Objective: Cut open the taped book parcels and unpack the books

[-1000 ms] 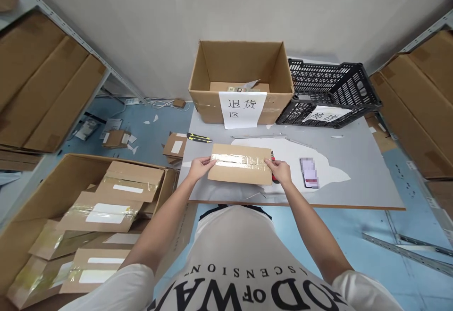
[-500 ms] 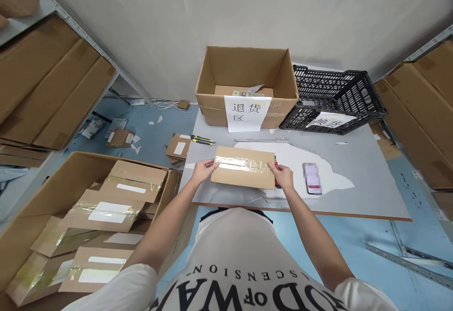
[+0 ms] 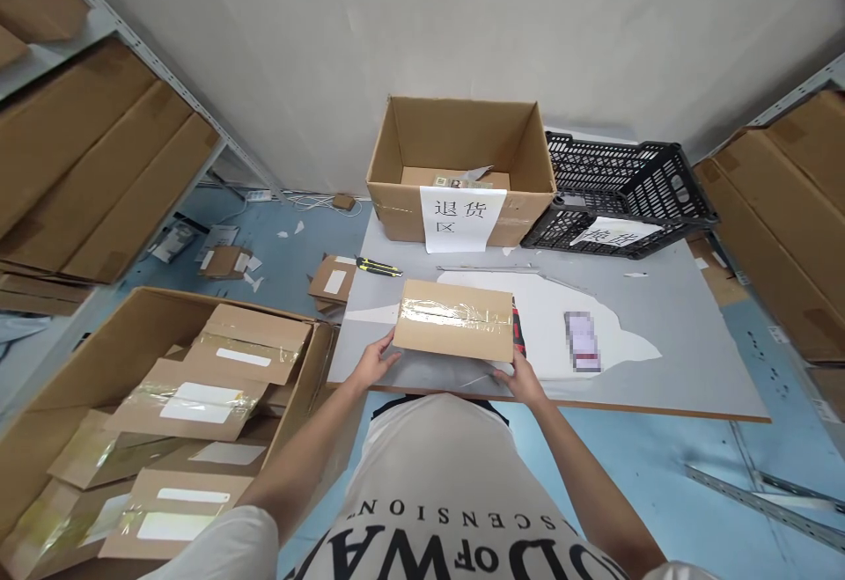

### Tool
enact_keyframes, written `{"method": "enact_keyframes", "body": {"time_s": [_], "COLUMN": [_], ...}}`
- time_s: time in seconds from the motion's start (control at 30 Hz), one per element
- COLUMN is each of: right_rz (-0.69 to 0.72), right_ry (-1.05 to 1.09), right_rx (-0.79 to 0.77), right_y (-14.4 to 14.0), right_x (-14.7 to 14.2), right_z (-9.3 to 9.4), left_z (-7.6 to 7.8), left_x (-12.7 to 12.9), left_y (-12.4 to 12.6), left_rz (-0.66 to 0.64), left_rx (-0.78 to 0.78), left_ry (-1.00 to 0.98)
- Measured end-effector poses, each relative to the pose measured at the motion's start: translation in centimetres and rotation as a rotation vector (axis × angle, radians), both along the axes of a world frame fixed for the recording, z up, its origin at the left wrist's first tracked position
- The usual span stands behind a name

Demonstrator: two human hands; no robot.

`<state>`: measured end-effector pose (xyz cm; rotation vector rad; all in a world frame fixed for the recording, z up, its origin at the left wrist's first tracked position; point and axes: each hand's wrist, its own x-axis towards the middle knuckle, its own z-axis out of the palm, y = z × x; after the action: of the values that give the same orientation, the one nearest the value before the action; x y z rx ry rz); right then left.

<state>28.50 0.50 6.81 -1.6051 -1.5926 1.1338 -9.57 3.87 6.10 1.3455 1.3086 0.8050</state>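
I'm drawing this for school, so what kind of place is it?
Probably a parcel storeroom or packing room: taped parcels lie piled in a big carton, large boxes stand on shelving, and a utility knife lies on the table near another taped box.

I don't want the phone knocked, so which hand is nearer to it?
Right. The right hand is a little left of the phone, by the taped box's near right corner; the left hand is farther left, by the box's near left corner.

Brown cardboard parcel [image 3: 455, 321] — clear-taped lengthwise — over the table [image 3: 687, 334]
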Motion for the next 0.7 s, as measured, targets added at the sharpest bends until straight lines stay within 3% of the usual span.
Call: {"method": "enact_keyframes", "body": {"time_s": [0.17, 0.3, 0.4, 0.53, 0.7], "right_rz": [-0.087, -0.098, -0.075, -0.05, -0.042], "right_ry": [0.035, 0.074, 0.054, 0.014, -0.233], "right_rx": [-0.027, -0.04, -0.028, -0.001, -0.026], "right_y": [0.1, 0.5, 1.1, 2.5, 4.6], "right_x": [-1.5, -1.6, -1.1, -0.6, -0.3], "right_z": [0.0, 0.3, 1.0, 3.0, 6.0], "left_z": [-0.5, 0.2, 1.9, 5.3, 8.5], "left_x": [1.0, 1.5, 1.7, 1.8, 2.0], "left_y": [-0.3, 0.3, 1.0, 2.1, 3.9], "left_rz": [0.002, 0.01, 0.008, 0.011, 0.027], "left_rx": [0.034, 0.038, 0.039, 0.11, 0.157], "left_ry": [0.046, 0.069, 0.114, 0.217, 0.382]}}
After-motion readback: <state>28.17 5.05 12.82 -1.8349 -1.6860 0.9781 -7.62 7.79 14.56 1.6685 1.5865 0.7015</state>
